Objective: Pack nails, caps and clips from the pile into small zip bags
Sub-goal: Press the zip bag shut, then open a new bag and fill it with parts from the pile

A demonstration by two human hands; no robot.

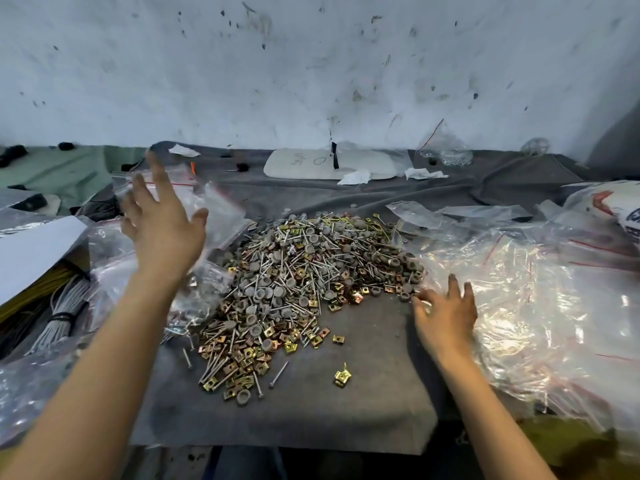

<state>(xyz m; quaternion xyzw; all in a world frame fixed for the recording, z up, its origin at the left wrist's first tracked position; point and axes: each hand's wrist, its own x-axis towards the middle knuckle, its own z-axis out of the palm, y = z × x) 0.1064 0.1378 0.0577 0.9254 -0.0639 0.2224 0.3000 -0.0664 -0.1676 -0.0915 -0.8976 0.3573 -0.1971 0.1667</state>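
Observation:
A big pile (294, 282) of silver nails, grey round caps and brass-coloured clips lies on a grey cloth (367, 382) in the middle. My left hand (162, 223) is raised above the pile's left side, fingers spread, holding nothing. Small clear zip bags with red seal lines (214, 206) lie just behind and under it. My right hand (446, 313) rests at the pile's right edge with its fingers apart, touching a heap of empty zip bags (540, 299). One loose clip (343, 375) and one nail (278, 374) lie apart in front.
Bundled grey and yellow wires (59, 313) and a white sheet (31, 254) sit at the left. A white pad (329, 164), crumpled tissues and a bag of metal parts (445, 154) lie near the stained wall. A printed sack (613, 209) is at far right.

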